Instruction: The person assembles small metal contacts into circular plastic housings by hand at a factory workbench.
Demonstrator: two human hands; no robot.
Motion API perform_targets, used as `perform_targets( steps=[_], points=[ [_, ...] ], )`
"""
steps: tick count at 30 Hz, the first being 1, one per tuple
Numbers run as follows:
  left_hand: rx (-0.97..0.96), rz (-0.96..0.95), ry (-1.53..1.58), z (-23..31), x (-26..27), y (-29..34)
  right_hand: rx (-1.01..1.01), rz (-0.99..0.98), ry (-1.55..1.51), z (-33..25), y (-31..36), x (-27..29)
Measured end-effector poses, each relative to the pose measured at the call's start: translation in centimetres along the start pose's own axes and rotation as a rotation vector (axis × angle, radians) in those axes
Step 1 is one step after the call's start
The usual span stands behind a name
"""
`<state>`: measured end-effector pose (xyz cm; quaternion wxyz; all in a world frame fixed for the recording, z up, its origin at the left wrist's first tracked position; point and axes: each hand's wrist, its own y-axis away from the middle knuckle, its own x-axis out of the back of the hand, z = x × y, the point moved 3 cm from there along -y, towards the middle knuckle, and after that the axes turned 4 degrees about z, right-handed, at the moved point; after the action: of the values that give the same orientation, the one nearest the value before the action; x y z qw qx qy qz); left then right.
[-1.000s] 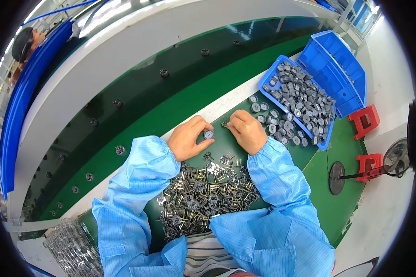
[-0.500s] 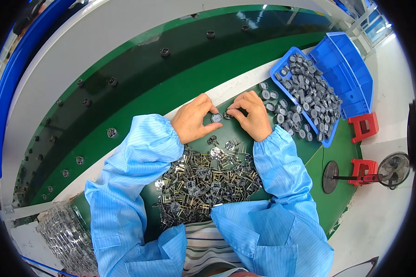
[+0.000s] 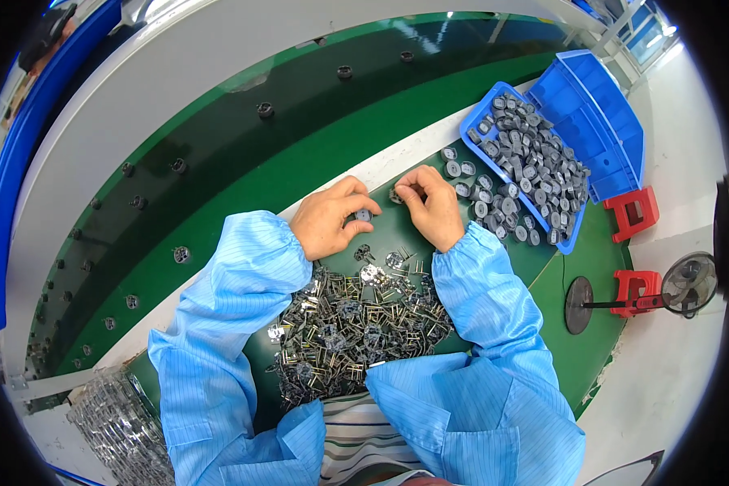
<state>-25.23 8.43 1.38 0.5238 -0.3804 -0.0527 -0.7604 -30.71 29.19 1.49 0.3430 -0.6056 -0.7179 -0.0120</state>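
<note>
My left hand [image 3: 326, 220] is curled, with a round grey plastic cap [image 3: 363, 215] between its thumb and fingers. To its right, my right hand [image 3: 434, 207] pinches a small dark round part [image 3: 395, 195], mostly covered by the fingertips. A small gap separates the cap from that part. Below both hands, close to my body, lies a heap of dark round pieces with brass-coloured pins [image 3: 360, 324]. One pinned piece [image 3: 364, 253] sits at the heap's far edge, under my left hand. Several loose grey caps [image 3: 494, 202] are spread to the right of my right hand.
A blue bin [image 3: 569, 243] full of grey caps stands at the right, beside another blue bin [image 3: 599, 121]. Beyond a white ledge [image 3: 397, 166], a green conveyor belt [image 3: 324, 154] carries spaced dark parts. Red stools [image 3: 633, 212] and a fan [image 3: 688, 283] are far right.
My hands have drawn slightly apart, so the cap and the dark part are farther from each other. Parts on the belt have shifted left and nearer. The whole view has shifted a little.
</note>
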Motion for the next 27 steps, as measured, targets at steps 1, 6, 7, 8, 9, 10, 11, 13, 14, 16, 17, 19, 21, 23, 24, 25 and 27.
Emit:
perform_targets(
  steps=[1,6,7,8,9,10,11,13,14,16,17,19,21,23,24,25,27],
  points=[
    [0.093,-0.007,-0.037,-0.3,0.1,0.1,0.131,-0.026,0.080,-0.5,-0.2,-0.1],
    [0.166,0.091,-0.057,0.8,0.9,-0.3,0.215,-0.048,0.134,-0.2,-0.2,0.0],
    [0.192,0.059,0.016,0.4,1.2,-0.7,0.184,-0.047,0.123,0.0,-0.4,0.3],
    [0.219,0.027,0.089,0.0,1.5,-0.8,0.154,-0.045,0.112,0.0,-0.5,0.2],
    [0.129,0.056,0.079,-0.6,1.1,-0.8,0.054,-0.064,0.032,-0.2,-0.6,0.2],
    [0.137,0.059,0.077,-0.9,0.8,-0.3,0.055,-0.071,0.027,-0.5,-0.5,-0.1],
    [0.109,0.090,0.034,-0.7,0.5,-0.4,0.055,-0.092,-0.060,-0.6,-0.5,-0.2],
    [0.082,0.121,-0.007,-0.7,0.2,-0.4,0.055,-0.139,-0.156,-0.8,-0.3,-0.7],
    [0.094,0.135,0.012,-0.7,0.2,-0.3,0.054,-0.140,-0.156,-0.9,-0.2,-0.9],
    [0.106,0.147,0.031,-0.7,0.1,-0.3,0.112,-0.151,-0.125,-1.3,0.0,-1.3],
    [0.105,0.142,0.031,-0.7,0.1,-0.3,0.161,-0.156,-0.107,-1.3,0.1,-1.5],
    [0.103,0.137,0.031,-0.7,0.0,-0.3,0.196,-0.141,-0.063,-1.5,0.3,-1.8],
    [0.116,0.128,0.026,-0.7,0.0,-0.3,0.230,-0.127,-0.019,-1.8,0.3,-2.0],
    [0.139,0.114,0.035,-0.7,0.1,-0.4,0.246,-0.108,-0.019,-2.3,0.4,-1.8],
    [0.163,0.100,0.044,-0.7,0.0,-0.6,0.245,-0.105,-0.016,-2.3,0.4,-1.9],
    [0.158,0.098,0.045,-0.8,0.0,-0.5,0.263,-0.100,0.006,-2.3,0.5,-2.1],
    [0.161,0.145,0.055,-1.0,0.0,-0.3,0.248,-0.126,0.022,-2.7,0.5,-2.1]
  ],
)
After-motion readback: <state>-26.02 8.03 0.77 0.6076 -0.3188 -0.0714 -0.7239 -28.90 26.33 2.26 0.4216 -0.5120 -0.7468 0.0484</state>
